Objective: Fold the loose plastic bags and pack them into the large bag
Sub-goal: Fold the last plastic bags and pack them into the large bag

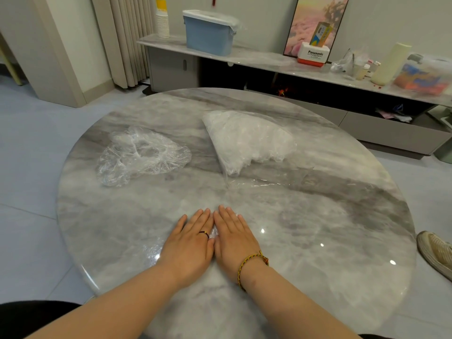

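My left hand (190, 243) and my right hand (234, 241) lie flat side by side near the front of the round marble table (318, 241), fingers straight. They press on a thin clear plastic bag (213, 233); only a crinkled bit shows between the hands and at the left wrist. A loose pile of crumpled clear bags (141, 155) lies at the table's left. The large clear bag (247, 140), stuffed with white folded plastic, rests at the middle right, its open mouth spread toward me.
Behind the table runs a low marble cabinet (269, 59) with a blue bin (208, 33), paper cups (162, 18), a Panasonic box (311, 55) and clutter. A shoe (435, 253) shows at the right edge. Grey floor tiles surround the table.
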`<state>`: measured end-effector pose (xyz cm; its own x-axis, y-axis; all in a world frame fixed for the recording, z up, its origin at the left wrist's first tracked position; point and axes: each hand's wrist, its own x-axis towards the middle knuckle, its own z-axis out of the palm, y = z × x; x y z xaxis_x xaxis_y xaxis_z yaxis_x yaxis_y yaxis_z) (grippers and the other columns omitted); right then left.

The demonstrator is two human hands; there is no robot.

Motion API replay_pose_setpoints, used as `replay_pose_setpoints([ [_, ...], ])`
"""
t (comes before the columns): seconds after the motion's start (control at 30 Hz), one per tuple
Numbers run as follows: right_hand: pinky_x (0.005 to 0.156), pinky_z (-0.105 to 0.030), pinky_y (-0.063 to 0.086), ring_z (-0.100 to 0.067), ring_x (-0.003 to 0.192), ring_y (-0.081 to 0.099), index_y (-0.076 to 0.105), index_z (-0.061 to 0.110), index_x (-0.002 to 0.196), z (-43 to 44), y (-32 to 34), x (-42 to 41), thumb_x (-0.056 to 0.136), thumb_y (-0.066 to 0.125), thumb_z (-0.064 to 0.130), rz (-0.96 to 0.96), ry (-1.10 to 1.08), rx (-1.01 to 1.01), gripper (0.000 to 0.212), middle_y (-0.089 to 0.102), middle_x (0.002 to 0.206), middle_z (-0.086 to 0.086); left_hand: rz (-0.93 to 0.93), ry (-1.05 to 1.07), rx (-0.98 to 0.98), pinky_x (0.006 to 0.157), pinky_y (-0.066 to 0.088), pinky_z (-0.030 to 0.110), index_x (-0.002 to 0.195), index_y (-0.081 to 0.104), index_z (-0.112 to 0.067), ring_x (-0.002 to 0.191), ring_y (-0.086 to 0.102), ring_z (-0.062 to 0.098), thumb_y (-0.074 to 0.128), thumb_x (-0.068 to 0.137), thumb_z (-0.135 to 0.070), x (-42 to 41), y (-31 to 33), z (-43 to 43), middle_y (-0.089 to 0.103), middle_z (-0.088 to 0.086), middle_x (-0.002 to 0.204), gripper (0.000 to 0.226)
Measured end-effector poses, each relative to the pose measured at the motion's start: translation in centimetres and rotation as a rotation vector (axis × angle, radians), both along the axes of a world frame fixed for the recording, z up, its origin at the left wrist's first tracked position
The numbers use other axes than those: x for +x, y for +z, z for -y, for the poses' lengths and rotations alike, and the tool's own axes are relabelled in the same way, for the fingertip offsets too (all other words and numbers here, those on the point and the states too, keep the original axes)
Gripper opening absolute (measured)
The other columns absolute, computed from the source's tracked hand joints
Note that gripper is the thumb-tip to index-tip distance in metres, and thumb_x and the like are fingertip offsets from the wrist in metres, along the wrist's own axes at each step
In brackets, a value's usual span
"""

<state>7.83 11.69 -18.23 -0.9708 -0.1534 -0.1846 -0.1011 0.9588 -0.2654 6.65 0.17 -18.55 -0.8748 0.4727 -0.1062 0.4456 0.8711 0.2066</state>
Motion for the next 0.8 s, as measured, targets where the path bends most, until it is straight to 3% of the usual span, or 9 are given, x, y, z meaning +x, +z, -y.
replay_pose_setpoints([
  [0.2,0.102,-0.019,-0.021,-0.01,0.143,-0.012,-0.004,0.013,0.148,0.0,-0.2,-0.1,0.046,-0.021,0.043,0.025,-0.007,-0.001,0.108,-0.013,0.156,0.0,0.004,-0.018,-0.027,0.1,-0.023,0.019,0.147,-0.009,-0.016,0.141,-0.015,0.006,-0.029,0.048,-0.042,-0.2,-0.2,-0.1,-0.014,-0.004,0.155,0.104],
  [0.3,0.102,-0.019,-0.02,-0.01,0.143,-0.013,-0.004,0.013,0.148,-0.1,-0.2,-0.1,0.062,-0.015,0.042,0.045,-0.004,0.0,0.091,-0.013,0.156,0.0,0.007,-0.013,-0.018,0.107,-0.019,0.022,0.147,-0.009,-0.016,0.141,-0.014,0.006,-0.029,0.047,-0.042,-0.2,-0.2,0.0,-0.015,-0.006,0.155,0.105],
  [0.4,0.104,-0.02,-0.02,-0.01,0.143,-0.013,-0.003,0.013,0.148,-0.1,0.0,-0.1,0.058,-0.018,0.044,0.06,0.004,0.001,0.097,-0.013,0.156,0.001,0.018,-0.015,-0.021,0.111,-0.014,0.024,0.147,-0.008,-0.018,0.141,-0.013,0.006,-0.028,0.046,-0.043,-0.3,-0.1,-0.1,-0.017,-0.013,0.151,0.106],
  [0.43,0.105,-0.019,-0.019,-0.01,0.143,-0.012,-0.002,0.014,0.148,-0.2,0.1,0.0,0.066,-0.015,0.045,0.067,0.0,-0.012,0.089,-0.012,0.156,0.001,0.032,-0.01,-0.018,0.111,-0.013,0.024,0.147,-0.007,-0.018,0.142,-0.012,0.005,-0.027,0.047,-0.045,-0.4,0.0,-0.1,-0.015,-0.011,0.152,0.106],
  [0.5,0.11,-0.019,-0.014,-0.01,0.143,-0.008,0.002,0.016,0.148,-0.5,0.5,0.1,0.093,0.011,0.034,0.074,-0.029,-0.1,0.059,-0.008,0.156,0.001,0.07,0.028,0.029,0.112,-0.007,0.023,0.148,-0.002,-0.019,0.143,-0.005,0.006,-0.014,0.063,-0.056,-0.5,0.3,-0.1,-0.005,-0.007,0.156,0.093],
  [0.57,0.113,-0.021,-0.005,-0.011,0.143,-0.001,0.007,0.018,0.148,-0.9,0.9,0.4,0.097,0.036,0.021,0.016,-0.105,-0.223,0.059,-0.001,0.156,0.002,0.088,0.119,0.108,0.112,0.007,0.023,0.148,0.005,-0.019,0.142,0.011,0.011,0.023,0.089,-0.056,-0.9,1.0,0.2,0.014,-0.004,0.155,0.072],
  [0.63,0.113,-0.021,0.006,-0.013,0.142,0.008,0.014,0.019,0.147,-1.3,1.2,0.5,0.095,0.043,0.02,-0.054,-0.209,-0.312,0.059,0.009,0.155,0.003,0.063,0.208,0.144,0.108,0.02,0.025,0.146,0.017,-0.017,0.136,0.027,0.015,0.048,0.089,-0.048,-1.3,1.7,0.6,0.032,-0.004,0.147,0.072],
  [0.73,0.111,-0.021,0.018,-0.014,0.137,0.021,0.022,0.016,0.144,-1.6,1.7,0.5,0.094,0.047,0.02,-0.058,-0.318,-0.45,0.056,0.023,0.15,0.001,0.087,0.243,0.047,0.098,0.027,0.026,0.129,0.045,-0.019,0.123,0.041,0.015,0.056,0.084,-0.048,-2.0,2.4,1.0,0.052,-0.006,0.126,0.054],
  [0.8,0.11,-0.024,0.025,-0.016,0.134,0.029,0.025,0.014,0.143,-1.8,1.8,0.4,0.093,0.051,0.022,-0.02,-0.369,-0.525,0.057,0.027,0.147,0.0,0.098,0.245,0.05,0.089,0.027,0.025,0.105,0.052,-0.027,0.116,0.044,0.015,0.058,0.082,-0.046,-2.1,2.5,1.0,0.057,-0.008,0.104,0.03],
])
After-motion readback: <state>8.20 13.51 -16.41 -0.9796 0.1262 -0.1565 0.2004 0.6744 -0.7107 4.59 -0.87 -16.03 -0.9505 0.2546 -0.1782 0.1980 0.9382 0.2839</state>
